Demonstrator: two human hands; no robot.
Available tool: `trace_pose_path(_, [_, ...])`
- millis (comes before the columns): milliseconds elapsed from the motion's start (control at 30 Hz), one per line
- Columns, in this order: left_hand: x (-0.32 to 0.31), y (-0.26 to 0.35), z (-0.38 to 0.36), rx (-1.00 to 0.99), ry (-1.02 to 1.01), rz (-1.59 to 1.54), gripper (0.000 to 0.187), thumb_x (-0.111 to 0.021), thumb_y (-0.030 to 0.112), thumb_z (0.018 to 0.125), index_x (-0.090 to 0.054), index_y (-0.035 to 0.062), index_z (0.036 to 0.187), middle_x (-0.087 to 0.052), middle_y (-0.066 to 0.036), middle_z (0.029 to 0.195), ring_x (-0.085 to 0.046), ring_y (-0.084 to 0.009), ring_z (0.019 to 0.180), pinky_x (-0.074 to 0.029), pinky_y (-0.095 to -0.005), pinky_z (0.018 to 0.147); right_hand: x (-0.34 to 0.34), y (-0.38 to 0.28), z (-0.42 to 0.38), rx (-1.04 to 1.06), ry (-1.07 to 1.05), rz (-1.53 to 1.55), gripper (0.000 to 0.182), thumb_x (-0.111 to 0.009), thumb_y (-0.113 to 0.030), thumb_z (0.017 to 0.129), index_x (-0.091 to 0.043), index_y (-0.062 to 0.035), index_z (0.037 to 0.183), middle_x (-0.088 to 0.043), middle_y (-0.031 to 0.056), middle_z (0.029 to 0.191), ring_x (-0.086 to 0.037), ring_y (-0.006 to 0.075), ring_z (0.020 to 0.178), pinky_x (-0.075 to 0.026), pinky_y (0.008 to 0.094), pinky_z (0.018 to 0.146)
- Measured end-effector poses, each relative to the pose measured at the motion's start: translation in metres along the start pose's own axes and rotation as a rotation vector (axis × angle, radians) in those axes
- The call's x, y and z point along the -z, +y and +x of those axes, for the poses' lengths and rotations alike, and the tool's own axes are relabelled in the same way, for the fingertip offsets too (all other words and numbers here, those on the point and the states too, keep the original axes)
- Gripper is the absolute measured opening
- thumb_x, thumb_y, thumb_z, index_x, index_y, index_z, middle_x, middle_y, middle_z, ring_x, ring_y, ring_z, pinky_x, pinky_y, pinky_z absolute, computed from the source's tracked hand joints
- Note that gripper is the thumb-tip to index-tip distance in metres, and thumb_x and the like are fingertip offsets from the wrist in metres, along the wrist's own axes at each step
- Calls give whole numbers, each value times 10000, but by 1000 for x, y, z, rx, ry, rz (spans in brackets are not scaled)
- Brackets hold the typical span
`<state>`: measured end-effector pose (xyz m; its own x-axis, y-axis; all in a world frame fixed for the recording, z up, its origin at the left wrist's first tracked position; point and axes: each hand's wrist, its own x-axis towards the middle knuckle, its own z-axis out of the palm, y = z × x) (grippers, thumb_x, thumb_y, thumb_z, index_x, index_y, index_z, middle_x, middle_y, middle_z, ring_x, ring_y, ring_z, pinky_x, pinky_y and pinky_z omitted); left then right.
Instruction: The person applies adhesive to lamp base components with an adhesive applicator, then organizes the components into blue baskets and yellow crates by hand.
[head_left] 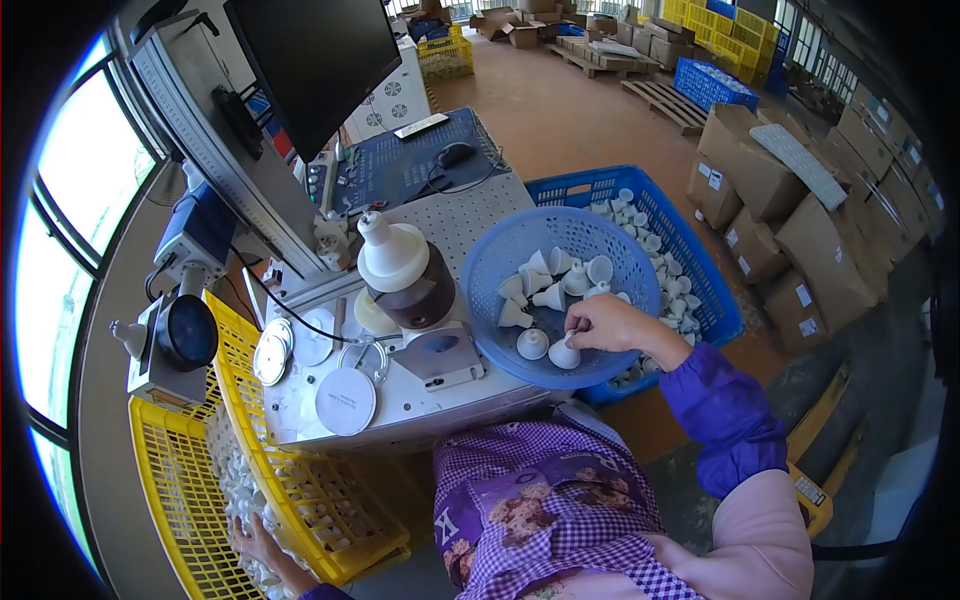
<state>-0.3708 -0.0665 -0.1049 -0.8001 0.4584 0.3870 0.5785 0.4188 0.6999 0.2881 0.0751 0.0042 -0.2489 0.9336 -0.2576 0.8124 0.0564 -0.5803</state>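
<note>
While the right hand (610,325) pinches a white cap (565,353) in the blue basket (490,262), the left hand (255,540) rests spread in the yellow crate (180,480).

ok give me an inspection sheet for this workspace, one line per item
surface: white perforated bench, crowded
job's things: round blue basket of white funnel-shaped caps; brown jig with white cap
clutter: metal discs, white round lid
hands: right hand pinches a cap in the blue basket; left hand lies among white parts in the yellow crate
cables: black cable across the bench
surroundings: blue crate of caps, monitor, mouse, cardboard boxes, pallets
</note>
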Motion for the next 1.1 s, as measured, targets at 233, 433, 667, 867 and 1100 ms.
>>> trace_pose_path(233, [-14, 16, -6, -18, -122, 77, 432, -699, 164, 784, -576, 40, 1179, -553, -124, 1106, -501, -244, 1000, -415, -354, 813, -17, 5, 8, 39, 200, -67, 217, -646, -93, 705, -642, 10, 896, -651, 177, 784, -640, 315, 755, -493, 388, 703])
trace_pose_path(433, [-13, 59, -23, -188, 98, -54, 341, -638, 90, 817, -583, 13, 1145, -476, -135, 1201, -507, -253, 1046, -415, -368, 902, -14, 8, 5, 48, 145, -23, 222, -678, -86, 689, -641, 0, 890, -649, 157, 784, -639, 284, 757, -494, 364, 695])
trace_pose_path(667, [-24, 239, -113, -377, -42, -489, 267, -594, 54, 864, -581, 3, 1125, -386, -133, 1341, -395, -263, 1237, -336, -373, 1011, -8, 3, 8, 177, 328, 559, 208, -706, -100, 771, -636, -8, 944, -631, 43, 858, -597, 139, 805, -486, 285, 687])
trace_pose_path(867, [-47, 369, -122, -641, -311, -657, 280, -715, 161, 778, -673, 80, 1042, -503, -112, 1240, -385, -283, 1215, -245, -452, 1031, 14, -43, -4, 207, 328, 1193, 137, -473, -181, 965, -481, -73, 1049, -596, 74, 1078, -585, 106, 909, -532, 241, 724])
trace_pose_path(1100, [-78, 455, -120, -786, -581, -582, 370, -728, 305, 772, -676, 31, 1016, -536, -126, 1192, -338, -308, 1217, -330, -439, 984, 32, -91, 12, 450, 457, 1069, 183, -568, -179, 917, -508, -60, 1042, -605, 76, 1082, -587, 128, 928, -506, 257, 773])
